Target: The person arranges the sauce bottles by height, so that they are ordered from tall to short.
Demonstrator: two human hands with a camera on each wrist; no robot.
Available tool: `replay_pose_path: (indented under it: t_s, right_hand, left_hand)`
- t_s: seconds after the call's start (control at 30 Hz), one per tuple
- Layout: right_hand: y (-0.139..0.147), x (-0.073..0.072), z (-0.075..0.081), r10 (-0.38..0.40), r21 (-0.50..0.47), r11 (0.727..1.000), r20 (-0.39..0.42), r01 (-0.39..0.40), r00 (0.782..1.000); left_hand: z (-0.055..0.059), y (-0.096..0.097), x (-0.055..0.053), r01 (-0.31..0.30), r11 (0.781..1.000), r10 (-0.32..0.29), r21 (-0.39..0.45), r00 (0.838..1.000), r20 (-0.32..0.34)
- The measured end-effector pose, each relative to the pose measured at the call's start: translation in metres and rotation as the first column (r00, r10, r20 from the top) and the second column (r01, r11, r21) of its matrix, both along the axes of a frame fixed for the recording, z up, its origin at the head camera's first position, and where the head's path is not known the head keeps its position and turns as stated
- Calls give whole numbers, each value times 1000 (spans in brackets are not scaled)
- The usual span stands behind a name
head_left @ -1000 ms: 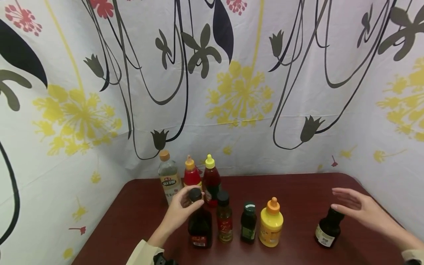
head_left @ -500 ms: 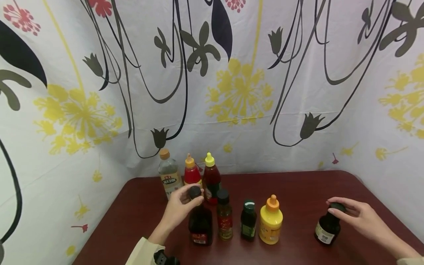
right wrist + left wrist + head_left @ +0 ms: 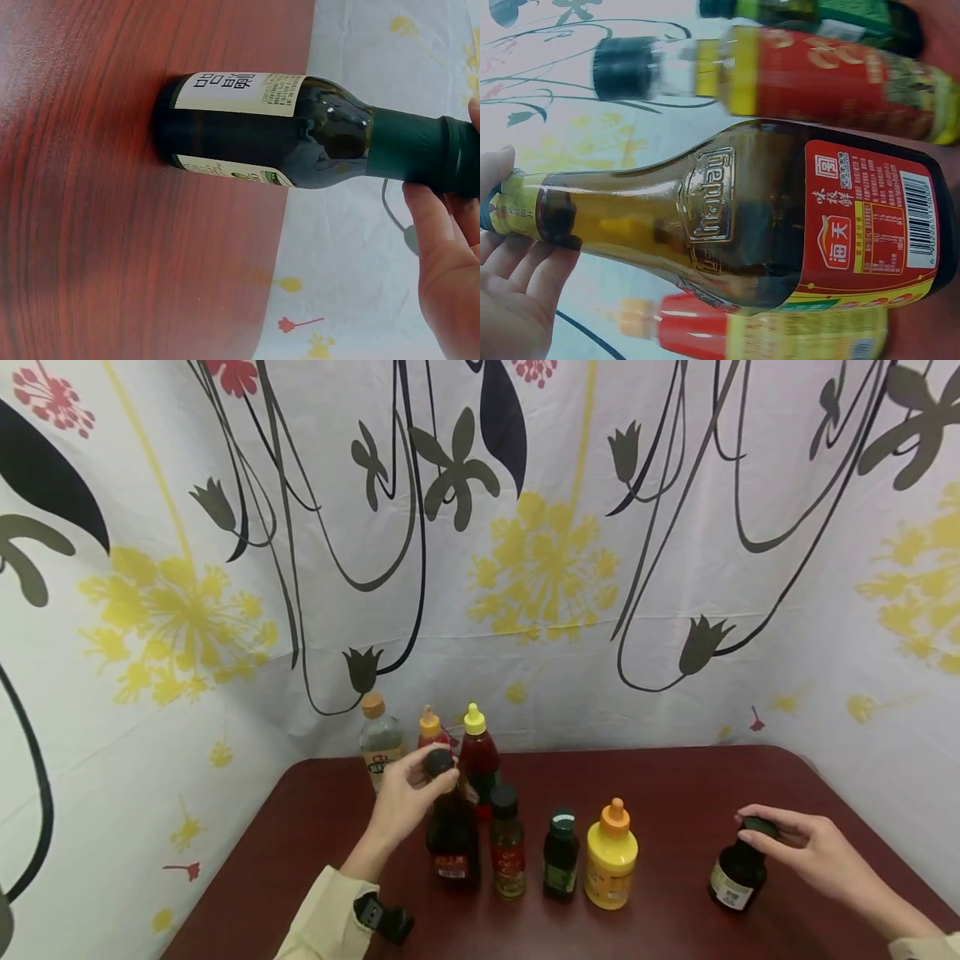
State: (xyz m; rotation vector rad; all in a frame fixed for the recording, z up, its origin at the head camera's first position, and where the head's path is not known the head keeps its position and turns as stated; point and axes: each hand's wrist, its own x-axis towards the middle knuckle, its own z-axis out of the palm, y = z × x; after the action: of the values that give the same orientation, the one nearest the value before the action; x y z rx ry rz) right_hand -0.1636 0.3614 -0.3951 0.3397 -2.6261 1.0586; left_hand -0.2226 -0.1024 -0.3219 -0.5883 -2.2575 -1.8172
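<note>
My left hand (image 3: 399, 797) grips a tall brown soy sauce bottle (image 3: 452, 839) by its neck, just under the black cap. In the left wrist view that soy sauce bottle (image 3: 757, 202) shows a red label with a barcode, and its glass neck lies between thumb and fingers. On the right of the table, my right hand (image 3: 821, 856) holds a small dark glass bottle (image 3: 738, 872) by its green top. The right wrist view shows this dark bottle (image 3: 232, 131) with pale labels, thumb and fingers around its green neck and cap. The bottle's base is at the tabletop.
Right of the soy sauce stand a red-labelled bottle (image 3: 508, 860), a small green-labelled bottle (image 3: 561, 860) and a yellow squeeze bottle (image 3: 612, 864). Behind are a clear bottle (image 3: 381, 739), an orange-capped red bottle (image 3: 430, 727) and a yellow-capped one (image 3: 478, 756). A patterned cloth (image 3: 547, 693) hangs behind the table.
The left hand has risen with the soy sauce bottle. The right hand, earlier spread beside the small dark bottle's cap, has come around its top; that bottle has hardly moved.
</note>
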Motion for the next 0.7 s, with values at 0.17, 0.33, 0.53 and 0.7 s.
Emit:
replay_pose_path:
  t_s: [0.17, 0.33, 0.53, 0.7]
  right_hand:
    - [-2, -2, -1, 0, -3, 1000, -14, 0, 1000]
    - [-3, 0, -3, -8, -8, 1000, -15, 7, 1000]
    - [-3, 1, -4, -18, -11, 1000, -16, 18, 1000]
    - [-3, 1, -4, -8, -22, 1000, -18, 8, 1000]
  left_hand:
    - [14, 10, -11, 13, 999, -13, -34, 1000, -19]
    - [17, 21, -23, 23, 996, -25, -85, 1000, -12]
    - [9, 33, -48, 62, 988, -63, -144, 998, 0]
    - [5, 45, -68, 57, 968, -66, -242, 997, -31]
